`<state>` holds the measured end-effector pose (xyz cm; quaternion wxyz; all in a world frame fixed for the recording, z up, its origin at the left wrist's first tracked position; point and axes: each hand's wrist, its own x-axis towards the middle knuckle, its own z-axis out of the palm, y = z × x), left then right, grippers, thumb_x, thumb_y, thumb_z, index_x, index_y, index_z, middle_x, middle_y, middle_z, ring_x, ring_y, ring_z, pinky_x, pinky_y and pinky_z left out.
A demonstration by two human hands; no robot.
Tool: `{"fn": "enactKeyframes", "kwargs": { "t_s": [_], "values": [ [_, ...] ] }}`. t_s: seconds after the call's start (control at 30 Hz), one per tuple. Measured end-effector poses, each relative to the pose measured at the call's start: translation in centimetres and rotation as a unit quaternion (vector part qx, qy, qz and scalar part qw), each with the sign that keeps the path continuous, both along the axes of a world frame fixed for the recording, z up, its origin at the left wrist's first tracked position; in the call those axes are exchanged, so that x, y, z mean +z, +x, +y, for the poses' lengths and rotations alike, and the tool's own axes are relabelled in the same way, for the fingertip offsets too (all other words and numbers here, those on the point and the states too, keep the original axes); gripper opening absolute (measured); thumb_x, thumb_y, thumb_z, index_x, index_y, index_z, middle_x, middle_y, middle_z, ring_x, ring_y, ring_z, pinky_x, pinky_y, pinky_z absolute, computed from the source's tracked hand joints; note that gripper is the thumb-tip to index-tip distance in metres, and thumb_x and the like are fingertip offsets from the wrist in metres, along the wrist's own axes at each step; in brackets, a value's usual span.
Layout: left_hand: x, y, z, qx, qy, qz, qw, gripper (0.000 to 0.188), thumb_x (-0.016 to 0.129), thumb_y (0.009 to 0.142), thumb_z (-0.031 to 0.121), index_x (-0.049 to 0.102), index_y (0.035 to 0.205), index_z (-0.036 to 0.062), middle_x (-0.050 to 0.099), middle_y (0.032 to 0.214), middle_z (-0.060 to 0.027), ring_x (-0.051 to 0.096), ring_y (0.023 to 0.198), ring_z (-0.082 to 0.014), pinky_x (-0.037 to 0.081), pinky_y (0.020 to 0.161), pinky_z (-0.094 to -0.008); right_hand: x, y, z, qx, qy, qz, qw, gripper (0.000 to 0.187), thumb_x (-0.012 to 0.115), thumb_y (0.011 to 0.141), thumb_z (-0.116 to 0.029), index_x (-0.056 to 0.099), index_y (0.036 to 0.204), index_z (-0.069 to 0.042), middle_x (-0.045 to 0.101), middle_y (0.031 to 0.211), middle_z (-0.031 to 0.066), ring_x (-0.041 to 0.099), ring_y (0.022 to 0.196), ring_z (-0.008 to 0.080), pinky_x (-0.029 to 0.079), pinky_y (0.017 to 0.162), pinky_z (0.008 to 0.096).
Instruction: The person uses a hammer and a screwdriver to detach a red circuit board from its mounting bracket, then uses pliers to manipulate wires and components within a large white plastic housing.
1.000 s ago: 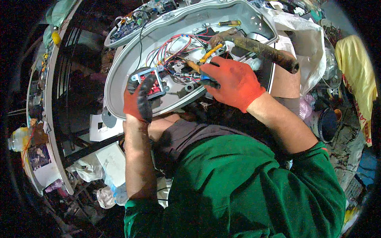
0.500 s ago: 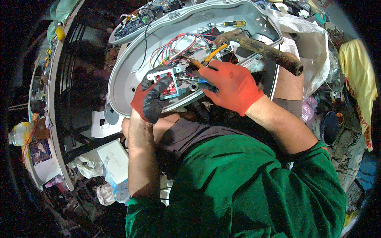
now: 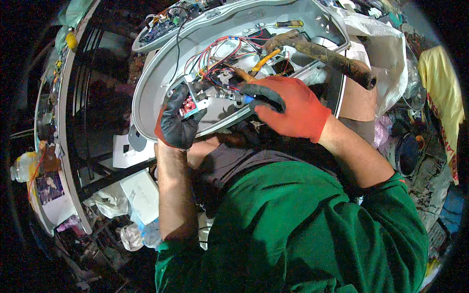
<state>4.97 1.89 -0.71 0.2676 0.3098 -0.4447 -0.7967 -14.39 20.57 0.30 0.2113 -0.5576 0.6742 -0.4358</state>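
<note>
My left hand [image 3: 177, 122], in a red and black glove, grips a small open-framed electrical part [image 3: 188, 105] with light edges and a red inside. My right hand [image 3: 295, 108], gloved alike, is closed around a screwdriver [image 3: 228, 96] with a metal shaft and a blue section by my fingers. Its shaft points left, the tip close to the framed part; whether they touch I cannot tell. Both hands are over the near side of a grey tub-shaped casing [image 3: 150, 100]. Beyond them lies a tangle of red, black and white wires [image 3: 215, 54].
A thick brown, dirty rod [image 3: 337, 62] lies across the casing's right side, near a yellow-orange handle [image 3: 267, 59]. Farther back lies a yellow and black screwdriver [image 3: 289, 23]. A white sack [image 3: 386, 58] stands at right; a long narrow shelf [image 3: 66, 127] runs along the left.
My left hand has turned the framed part, so it tilts and less of it shows. My right hand has shifted slightly right and down with the screwdriver, whose shaft is now more exposed.
</note>
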Motion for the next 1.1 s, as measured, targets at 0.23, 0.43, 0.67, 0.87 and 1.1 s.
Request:
{"fn": "enactKeyframes", "kwargs": {
  "t_s": [0.23,0.43,0.67,0.87,1.1],
  "values": [
    [0.0,0.8,-0.6,-0.063,0.058,0.036,0.996,0.037,0.058,0.091,0.019,0.053,0.126,0.0115,0.064,0.114,-0.0115,0.066,0.089,-0.0273,0.06,0.062,-0.0415,0.3,0.6,0.6,0.014,-0.019,0.002,1.0,0.042,0.068,0.075,-0.029,0.064,0.109,-0.006,0.064,0.108,0.0176,0.062,0.099,0.0357,0.049,0.09,0.0418],
    [0.4,0.8,-0.1,-0.038,0.044,-0.002,0.998,0.038,0.06,0.089,0.018,0.052,0.126,0.0111,0.064,0.11,-0.0146,0.067,0.084,-0.0271,0.06,0.064,-0.039,0.5,0.3,0.8,0.023,-0.032,-0.003,0.999,0.041,0.07,0.073,-0.026,0.065,0.108,-0.006,0.065,0.105,0.0176,0.062,0.098,0.0359,0.05,0.088,0.0418],
    [1.5,0.5,1.0,-0.03,-0.025,-0.095,0.995,0.043,0.062,0.087,0.022,0.05,0.127,0.0096,0.065,0.105,-0.0135,0.067,0.081,-0.0248,0.058,0.066,-0.0362,0.5,-0.3,0.8,0.08,0.023,-0.093,0.992,0.032,0.068,0.077,-0.016,0.066,0.106,-0.003,0.067,0.089,0.0154,0.065,0.081,0.0224,0.052,0.075,0.0352],
    [2.0,0.3,1.6,-0.044,-0.06,-0.11,0.991,0.044,0.063,0.086,0.023,0.05,0.126,0.0096,0.064,0.105,-0.013,0.065,0.083,-0.025,0.057,0.07,-0.0381,-0.1,-1.0,0.5,0.125,0.098,-0.195,0.968,0.028,0.061,0.082,-0.026,0.066,0.097,-0.002,0.066,0.08,0.0176,0.065,0.076,0.0318,0.05,0.073,0.0393],
    [2.3,0.0,2.2,-0.027,-0.047,-0.066,0.996,0.034,0.067,0.083,0.009,0.056,0.115,0.0023,0.066,0.095,-0.0166,0.067,0.075,-0.0249,0.059,0.065,-0.0404,1.1,-0.6,1.2,0.052,0.118,-0.298,0.946,0.029,0.061,0.084,-0.027,0.067,0.101,-0.004,0.068,0.086,0.0057,0.062,0.084,0.016,0.049,0.078,0.0327]
  ]
}}
